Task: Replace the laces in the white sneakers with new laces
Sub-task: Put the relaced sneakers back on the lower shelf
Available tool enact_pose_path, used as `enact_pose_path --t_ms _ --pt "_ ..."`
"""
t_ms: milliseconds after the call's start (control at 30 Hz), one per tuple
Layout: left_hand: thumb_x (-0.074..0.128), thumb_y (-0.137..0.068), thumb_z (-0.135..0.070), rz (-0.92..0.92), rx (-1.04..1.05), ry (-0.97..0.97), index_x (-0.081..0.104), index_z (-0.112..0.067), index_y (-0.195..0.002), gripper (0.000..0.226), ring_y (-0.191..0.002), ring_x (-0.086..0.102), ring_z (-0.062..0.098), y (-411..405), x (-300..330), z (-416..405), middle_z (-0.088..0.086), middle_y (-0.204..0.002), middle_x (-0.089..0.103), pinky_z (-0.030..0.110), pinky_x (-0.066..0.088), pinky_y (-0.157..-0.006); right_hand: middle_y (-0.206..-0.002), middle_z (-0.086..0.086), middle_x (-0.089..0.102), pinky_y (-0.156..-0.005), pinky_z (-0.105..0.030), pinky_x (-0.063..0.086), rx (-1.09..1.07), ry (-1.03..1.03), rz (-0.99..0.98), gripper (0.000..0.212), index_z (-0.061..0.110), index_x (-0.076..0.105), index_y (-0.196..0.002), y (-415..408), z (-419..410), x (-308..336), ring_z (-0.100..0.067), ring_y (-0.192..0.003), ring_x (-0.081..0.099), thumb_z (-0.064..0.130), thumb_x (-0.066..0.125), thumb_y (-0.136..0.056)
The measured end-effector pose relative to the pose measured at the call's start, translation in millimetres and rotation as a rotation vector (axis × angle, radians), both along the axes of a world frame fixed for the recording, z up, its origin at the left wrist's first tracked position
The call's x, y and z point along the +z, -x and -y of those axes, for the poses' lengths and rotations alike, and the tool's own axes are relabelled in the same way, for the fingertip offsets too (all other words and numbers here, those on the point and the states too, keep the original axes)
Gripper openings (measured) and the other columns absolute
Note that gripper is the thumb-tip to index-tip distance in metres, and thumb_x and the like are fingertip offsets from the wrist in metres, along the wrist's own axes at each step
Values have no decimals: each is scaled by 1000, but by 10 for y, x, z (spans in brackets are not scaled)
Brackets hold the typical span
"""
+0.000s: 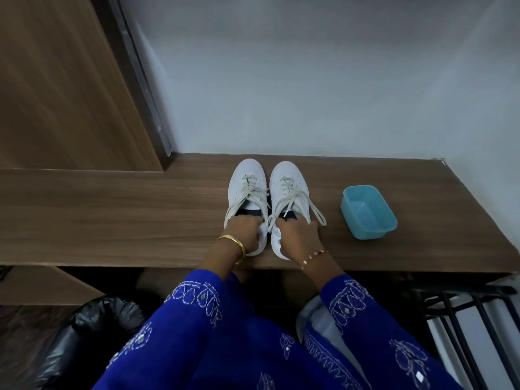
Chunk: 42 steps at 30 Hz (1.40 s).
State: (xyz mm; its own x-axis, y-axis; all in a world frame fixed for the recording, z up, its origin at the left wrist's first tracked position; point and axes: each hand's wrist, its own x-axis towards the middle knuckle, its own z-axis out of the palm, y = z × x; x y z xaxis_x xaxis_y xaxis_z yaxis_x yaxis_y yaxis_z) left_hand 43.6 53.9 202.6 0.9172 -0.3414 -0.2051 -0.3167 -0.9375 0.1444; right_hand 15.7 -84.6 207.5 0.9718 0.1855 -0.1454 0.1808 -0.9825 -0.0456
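Note:
Two white sneakers stand side by side on the wooden table (112, 209), toes pointing away from me. The left sneaker (247, 178) and the right sneaker (287, 181) both carry off-white laces (295, 198), untied, with loose ends trailing over the sides. My left hand (243, 232) grips the heel end of the left sneaker, fingers curled into its opening. My right hand (298, 236) grips the heel end of the right sneaker the same way. The heels are hidden under my hands.
A light blue plastic tub (368, 212) sits on the table to the right of the shoes. A wooden panel (64, 80) rises at the left, a grey wall behind. A black bin bag (92, 327) lies lower left, a black rack (467, 319) lower right.

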Motion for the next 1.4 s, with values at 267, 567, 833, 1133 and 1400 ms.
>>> enact_pose_path --t_ms 267,567,833,1133,1400 --pt "55 -89 -21 -99 -26 -67 55 -4 -115 31 -111 54 29 -47 90 14 14 -118 59 32 42 -87 -120 -8 56 -96 -48 41 -25 -138 -158 28 14 54 -119 -62 45 41 -28 -116 51 21 48 -93" --pt "58 -85 -34 -223 5 -74 63 -6 -102 33 -100 60 29 -235 111 28 12 -107 66 31 44 -76 -124 -1 56 -102 -50 28 29 -64 -317 35 22 50 -127 -317 134 39 -25 -119 49 26 52 -92" --pt "48 -91 -27 -255 25 -92 57 -8 -117 34 -112 54 30 -226 413 111 12 -120 59 36 44 -88 -114 -9 61 -92 -43 37 0 -30 -347 20 13 59 -110 -326 45 326 -29 -109 55 17 49 -93" --pt "52 -89 -25 -248 -61 -102 59 -11 -117 32 -113 54 28 -356 1354 159 10 -121 59 36 45 -86 -117 -11 59 -93 -44 43 -50 -66 -312 23 8 57 -113 -479 106 1276 -30 -110 55 13 50 -92" --pt "54 -88 -28 -177 -234 -42 60 -11 -113 31 -109 56 26 -542 2066 510 8 -116 62 32 44 -83 -112 -12 62 -85 -37 47 -196 -94 -190 23 4 60 -109 -431 472 2012 -28 -105 59 14 47 -93"
